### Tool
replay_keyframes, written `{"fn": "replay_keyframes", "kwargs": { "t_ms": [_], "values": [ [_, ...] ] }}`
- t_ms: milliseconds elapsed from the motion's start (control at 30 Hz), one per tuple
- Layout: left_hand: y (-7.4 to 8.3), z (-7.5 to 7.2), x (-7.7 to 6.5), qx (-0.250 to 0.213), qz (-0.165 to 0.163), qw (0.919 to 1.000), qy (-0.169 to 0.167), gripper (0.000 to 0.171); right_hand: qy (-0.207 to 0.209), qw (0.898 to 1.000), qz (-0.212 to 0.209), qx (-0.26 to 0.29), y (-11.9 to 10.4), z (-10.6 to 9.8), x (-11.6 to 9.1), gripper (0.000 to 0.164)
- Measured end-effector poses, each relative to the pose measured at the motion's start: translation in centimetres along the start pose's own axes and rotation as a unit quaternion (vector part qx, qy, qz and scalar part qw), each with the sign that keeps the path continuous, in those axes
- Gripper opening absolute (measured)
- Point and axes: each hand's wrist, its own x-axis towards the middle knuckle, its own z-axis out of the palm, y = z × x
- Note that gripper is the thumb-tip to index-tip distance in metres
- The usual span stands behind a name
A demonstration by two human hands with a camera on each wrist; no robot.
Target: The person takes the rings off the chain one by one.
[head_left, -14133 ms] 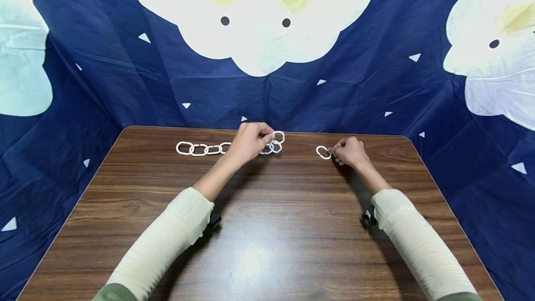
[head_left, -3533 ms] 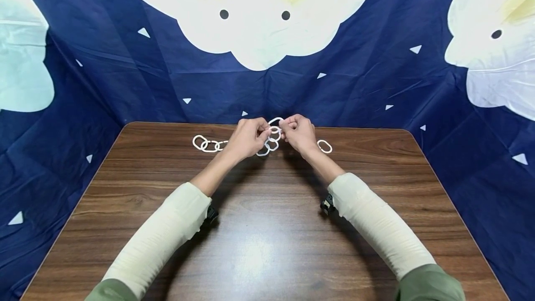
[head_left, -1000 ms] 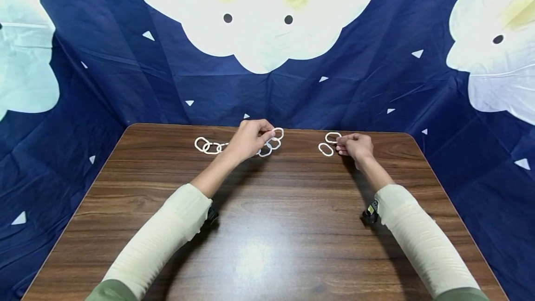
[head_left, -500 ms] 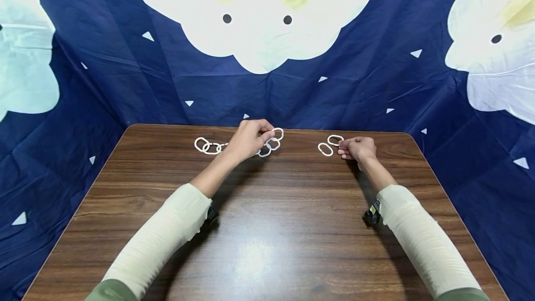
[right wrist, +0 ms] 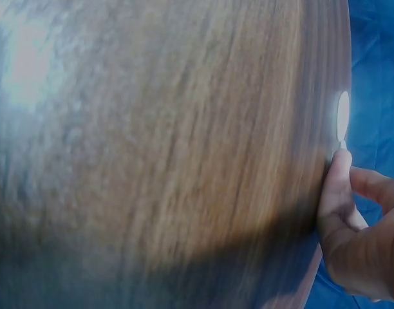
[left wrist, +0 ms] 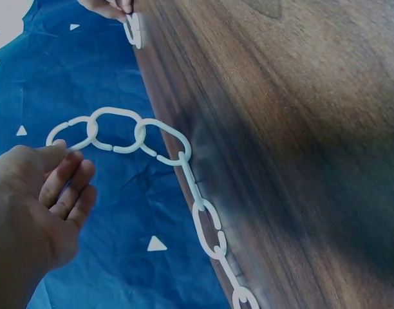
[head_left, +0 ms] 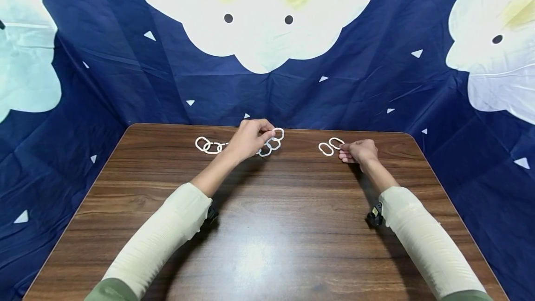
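My left hand (head_left: pixel 251 136) pinches the end link of a white plastic chain (left wrist: pixel 192 181) between thumb and fingers. That end is raised, and the links from it hang in a curve down to the table's far edge in the left wrist view. In the head view the hand hides the chain's middle. Over to the right, my right hand (head_left: pixel 362 151) pinches the near end of a separate white oval link (right wrist: pixel 343 116) at the far edge. A second loose white link (head_left: pixel 320 146) lies just left of it on the tabletop.
The brown wood-grain table (head_left: pixel 267 208) ends at a rounded far edge close behind the chain. A dark blue curtain (head_left: pixel 292 101) with white cloud prints hangs behind it and along both sides. Small dark wrist cameras (head_left: pixel 375 215) sit under the sleeves.
Earlier both hands met at the chain's raised end; the right hand has since carried a link off to the right, lowering it beside the other loose one. Lately the left hand stays still.
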Motion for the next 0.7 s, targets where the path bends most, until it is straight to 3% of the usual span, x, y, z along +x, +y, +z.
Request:
{"fn": "replay_keyframes", "kwargs": {
  "t_ms": [267, 700],
  "values": [
    [0.16, -0.21, -0.01, -0.002, -0.002, 1.0000, -0.002, 0.016, -0.011, 1.000, 0.004, -0.007, -0.12, -0.17, -0.18, 0.006],
    [0.14, -0.17, 0.03, 0.003, 0.004, 1.0000, -0.005, 0.016, 0.004, 1.000, 0.009, -0.028, -0.32, -0.28, -0.18, 0.014]
  ]
}}
